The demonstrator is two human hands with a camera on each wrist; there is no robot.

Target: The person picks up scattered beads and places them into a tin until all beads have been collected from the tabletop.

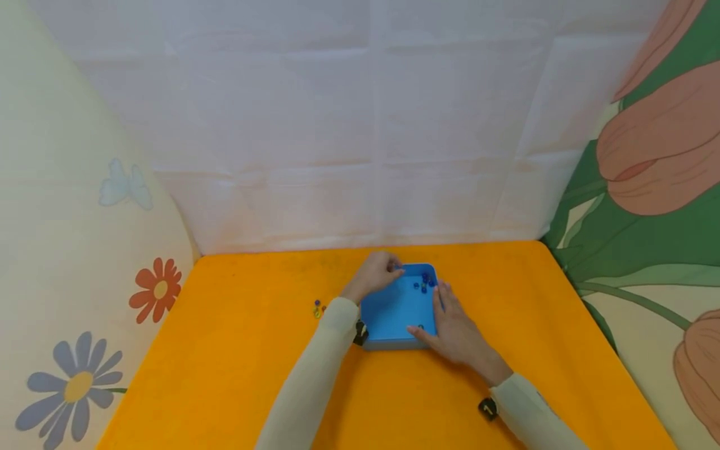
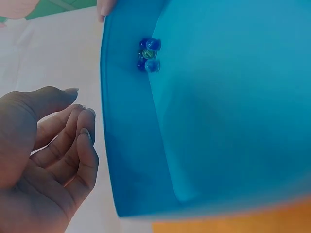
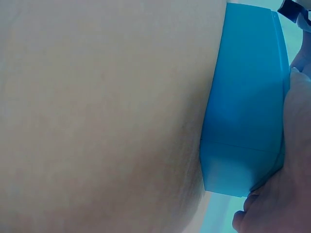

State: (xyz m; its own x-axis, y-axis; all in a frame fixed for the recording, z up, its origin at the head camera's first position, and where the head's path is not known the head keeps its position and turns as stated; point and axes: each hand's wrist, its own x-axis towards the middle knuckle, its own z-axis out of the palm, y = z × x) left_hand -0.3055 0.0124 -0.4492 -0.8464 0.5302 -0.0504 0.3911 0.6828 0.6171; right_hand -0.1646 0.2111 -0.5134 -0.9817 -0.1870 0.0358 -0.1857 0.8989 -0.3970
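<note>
A blue square box [image 1: 388, 345] without a lid stands on the orange table. Several small glass marbles [image 1: 424, 281], mostly blue, lie together in its far right corner. My left hand [image 1: 375, 275] hovers by the far left of the box, its fingers loosely curled. In the left wrist view its thumb and fingertips are apart, and nothing shows between them. My right hand [image 1: 458, 325] holds the box's right wall, fingers along the outside and thumb over the near part. Close to that thumb lies one more marble [image 1: 420, 327].
Left of the box, beside my left sleeve [image 1: 337, 325], several loose marbles [image 1: 317, 310] in blue, yellow and brownish red lie on the orange tablecloth [image 1: 247, 350]. A white sheet [image 1: 315, 125] hangs behind the table, with flowered cloths at both sides.
</note>
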